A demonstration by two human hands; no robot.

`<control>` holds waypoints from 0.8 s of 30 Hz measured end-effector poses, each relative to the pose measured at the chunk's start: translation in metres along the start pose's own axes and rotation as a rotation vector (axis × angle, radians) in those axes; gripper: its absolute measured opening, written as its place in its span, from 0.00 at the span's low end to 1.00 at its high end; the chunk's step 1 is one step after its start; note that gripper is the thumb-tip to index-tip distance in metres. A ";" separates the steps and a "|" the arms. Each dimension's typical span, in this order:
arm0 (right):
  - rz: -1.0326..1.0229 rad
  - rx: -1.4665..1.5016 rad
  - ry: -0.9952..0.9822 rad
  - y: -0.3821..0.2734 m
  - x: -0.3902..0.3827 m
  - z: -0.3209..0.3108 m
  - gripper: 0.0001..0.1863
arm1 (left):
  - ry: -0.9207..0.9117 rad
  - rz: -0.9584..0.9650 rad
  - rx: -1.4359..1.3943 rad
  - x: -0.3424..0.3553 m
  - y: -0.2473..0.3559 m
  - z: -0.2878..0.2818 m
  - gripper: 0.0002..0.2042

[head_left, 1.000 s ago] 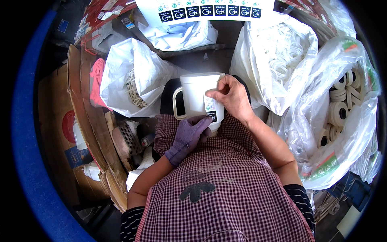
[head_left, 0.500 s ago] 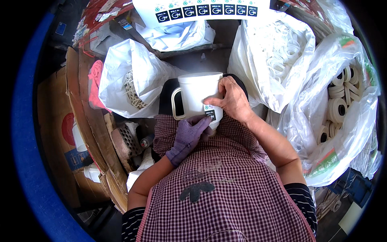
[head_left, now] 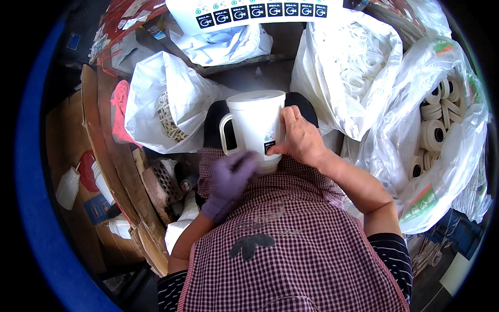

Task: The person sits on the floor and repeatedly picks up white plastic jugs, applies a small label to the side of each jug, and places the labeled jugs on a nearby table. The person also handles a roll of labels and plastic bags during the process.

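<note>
A white plastic jug (head_left: 248,122) with a side handle (head_left: 223,135) stands upright at my lap, handle to the left. My right hand (head_left: 305,139) is bare and grips the jug's right side, its fingers behind the wall. The right thumb presses on a small black-and-white sticker (head_left: 269,144) low on the jug's front. Just below the handle, apart from the sticker, is my left hand (head_left: 227,181) in a purple glove. Motion smears its fingers.
A sheet of stickers (head_left: 249,23) spans the far edge. Around me stand a white sack of small parts (head_left: 176,93), a sack of white rings (head_left: 322,78) and a clear bag of white spools (head_left: 382,161). On the left is a cardboard box (head_left: 99,140) with white containers.
My left hand has drawn off the sticker, down and to the left. The right thumb has moved down onto the sticker. A white container now shows in the box at left.
</note>
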State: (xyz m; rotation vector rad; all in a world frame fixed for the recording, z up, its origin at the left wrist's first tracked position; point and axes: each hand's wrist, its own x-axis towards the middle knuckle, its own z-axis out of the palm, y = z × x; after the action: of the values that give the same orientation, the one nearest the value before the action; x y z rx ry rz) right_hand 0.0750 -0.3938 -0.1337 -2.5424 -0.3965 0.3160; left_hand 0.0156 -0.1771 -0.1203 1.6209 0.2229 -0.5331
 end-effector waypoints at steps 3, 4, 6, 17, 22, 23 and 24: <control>0.034 -0.007 -0.063 -0.003 -0.008 0.000 0.50 | 0.518 0.624 0.329 0.021 -0.006 -0.030 0.19; 0.037 0.007 -0.054 -0.003 -0.008 -0.001 0.48 | 0.479 0.545 0.393 0.029 -0.013 -0.033 0.21; 0.043 0.018 -0.021 0.001 0.000 -0.003 0.43 | 0.428 0.516 0.571 0.045 -0.026 -0.039 0.23; -0.383 0.146 0.526 -0.006 0.043 -0.024 0.06 | 0.271 0.413 0.506 0.060 -0.029 -0.046 0.24; -0.978 -0.307 0.389 -0.045 0.033 -0.017 0.29 | 0.060 0.395 -0.076 0.059 -0.023 -0.041 0.19; -0.989 -0.351 0.384 -0.048 0.033 -0.019 0.34 | 0.088 0.894 0.635 0.057 -0.021 -0.046 0.20; -0.980 -0.452 0.214 -0.047 0.032 -0.023 0.31 | 0.050 0.647 0.395 0.058 -0.022 -0.040 0.19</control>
State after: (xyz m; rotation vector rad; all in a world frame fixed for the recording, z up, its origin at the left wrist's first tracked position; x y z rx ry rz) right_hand 0.1015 -0.3559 -0.0937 -2.3860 -1.6658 -0.4553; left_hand 0.0642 -0.1450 -0.1648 1.9631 -0.3890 -0.0328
